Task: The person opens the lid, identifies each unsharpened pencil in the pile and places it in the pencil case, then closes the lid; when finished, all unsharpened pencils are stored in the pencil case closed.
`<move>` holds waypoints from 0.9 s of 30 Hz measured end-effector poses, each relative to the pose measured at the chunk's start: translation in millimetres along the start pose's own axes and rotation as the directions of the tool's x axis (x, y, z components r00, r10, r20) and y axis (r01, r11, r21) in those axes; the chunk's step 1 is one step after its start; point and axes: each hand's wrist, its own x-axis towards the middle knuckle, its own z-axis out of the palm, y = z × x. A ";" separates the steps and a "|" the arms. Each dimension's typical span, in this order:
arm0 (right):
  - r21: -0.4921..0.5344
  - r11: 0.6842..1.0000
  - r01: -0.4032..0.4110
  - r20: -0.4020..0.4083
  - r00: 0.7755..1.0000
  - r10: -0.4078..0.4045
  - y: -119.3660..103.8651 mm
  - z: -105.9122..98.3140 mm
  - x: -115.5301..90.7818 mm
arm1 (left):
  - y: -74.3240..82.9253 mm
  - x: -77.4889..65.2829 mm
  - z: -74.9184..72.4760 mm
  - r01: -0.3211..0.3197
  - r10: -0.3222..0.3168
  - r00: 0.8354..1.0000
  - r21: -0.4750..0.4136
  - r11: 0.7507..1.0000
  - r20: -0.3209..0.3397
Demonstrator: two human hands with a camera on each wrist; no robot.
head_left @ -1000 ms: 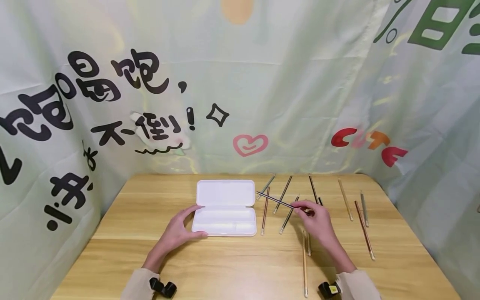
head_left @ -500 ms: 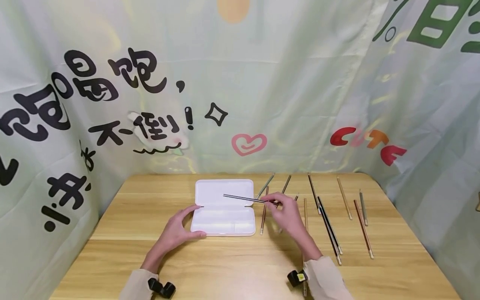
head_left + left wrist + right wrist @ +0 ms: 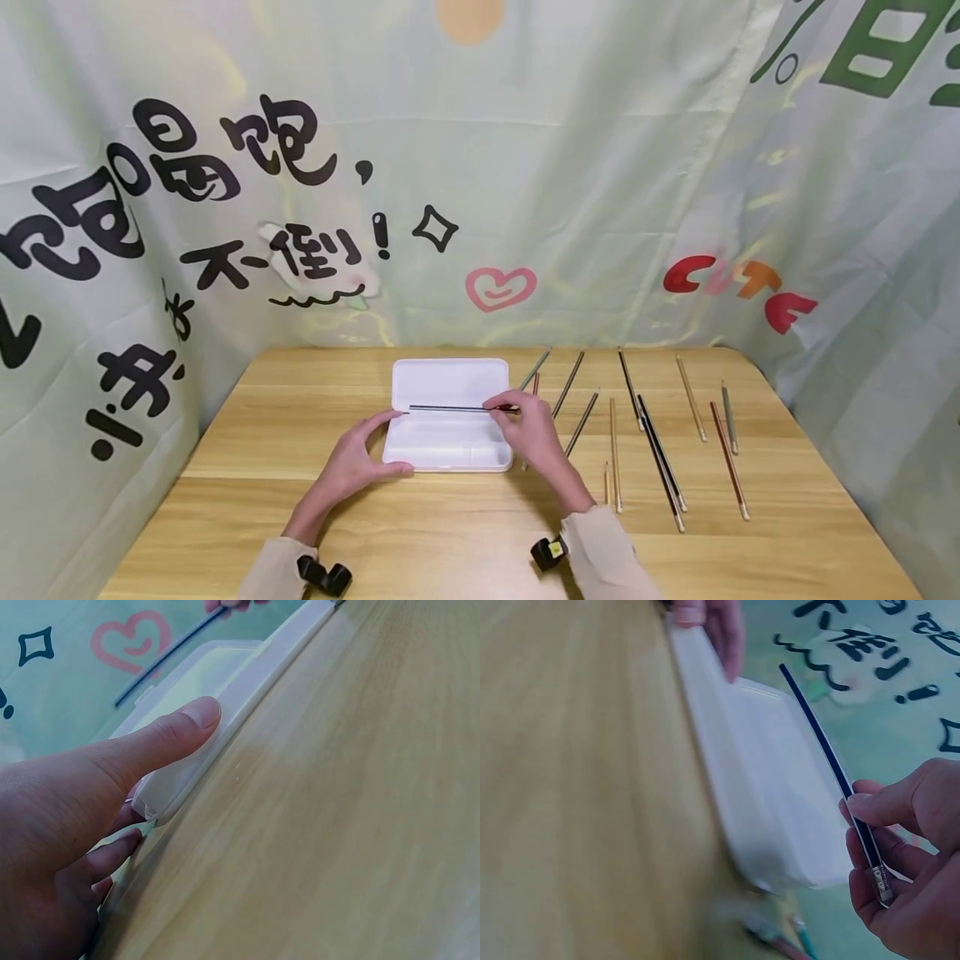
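Note:
A white plastic pencil case (image 3: 450, 380) lies open on the table, its lid folded back and no pencils showing in its tray. My left hand (image 3: 352, 458) grips the case's left end, thumb along the near side; in the left wrist view the thumb (image 3: 169, 735) presses the edge, with the other fingers partly hidden behind. Over the case's hinge line, my right hand (image 3: 528, 429) pinches a dark striped pencil (image 3: 450, 407), held nearly level and pointing left. The right wrist view shows that pencil's eraser end (image 3: 882, 885) within the curled fingers, above the case.
Several loose pencils lie right of the case, including a dark pair (image 3: 660, 458), a natural wood one (image 3: 615, 458), a red-brown one (image 3: 729, 462) and a grey one (image 3: 729, 417). A printed cloth (image 3: 585, 208) hangs behind the wooden table (image 3: 450, 533).
My right hand has carried the dark pencil leftward from among the loose pencils to over the case, levelling it along the hinge. My left hand keeps its place on the case.

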 end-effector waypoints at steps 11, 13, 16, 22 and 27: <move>-0.076 0.996 0.049 0.080 0.996 -0.043 8.6 33.8 -6.0 | -1.9 0.6 0.7 -0.017 0.017 1.000 -0.002 1.000 -0.016; -0.102 0.994 0.045 0.080 0.996 -0.037 7.8 35.7 -6.9 | -1.8 0.7 1.3 -0.024 0.024 1.000 -0.001 1.000 -0.018; -0.141 0.988 0.058 0.080 0.996 -0.047 6.9 37.6 -8.5 | -0.9 0.1 1.0 -0.032 0.032 0.999 -0.002 0.999 -0.022; -0.168 0.985 0.045 0.094 0.995 -0.029 6.5 39.7 -8.3 | -0.6 0.3 0.6 -0.017 0.017 1.000 0.007 1.000 -0.012; -0.106 0.994 0.000 0.123 0.992 0.014 3.4 31.6 -6.8 | 0.0 0.7 0.3 -0.005 0.005 1.000 0.003 1.000 -0.005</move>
